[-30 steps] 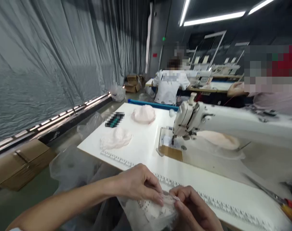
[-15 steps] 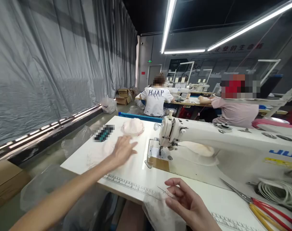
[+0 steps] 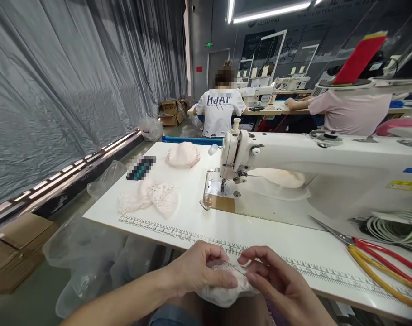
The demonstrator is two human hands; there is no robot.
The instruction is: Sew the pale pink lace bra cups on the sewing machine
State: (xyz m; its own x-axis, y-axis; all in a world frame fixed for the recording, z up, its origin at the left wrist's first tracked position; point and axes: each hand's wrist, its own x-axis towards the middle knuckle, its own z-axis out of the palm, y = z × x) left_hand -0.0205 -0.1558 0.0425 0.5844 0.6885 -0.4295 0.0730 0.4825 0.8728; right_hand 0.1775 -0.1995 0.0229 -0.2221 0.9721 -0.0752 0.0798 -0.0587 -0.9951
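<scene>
A white lace-edged fabric piece (image 3: 222,294) is held over my lap, at the front edge of the table. My left hand (image 3: 201,269) grips its left side, thumb on top and fingers curled behind. On the other side, my right hand (image 3: 277,276) pinches the lace edge between thumb and fingers, partly hiding it. A dark thin line, perhaps a thread or wire, runs along the lace. Farther left on the table lie crumpled pale lace pieces (image 3: 163,199) and a rounded pale pink lace piece (image 3: 184,155).
A white sewing machine (image 3: 277,151) stands beyond my hands. Scissors (image 3: 348,240) with red and yellow handles lie at the right, near coiled pale cord (image 3: 396,228). A ruler strip (image 3: 179,232) runs along the table edge. Two people (image 3: 221,108) sit at machines ahead.
My left hand has come back from the far left of the table to the fabric piece and grips it beside my right hand. The view has tilted down.
</scene>
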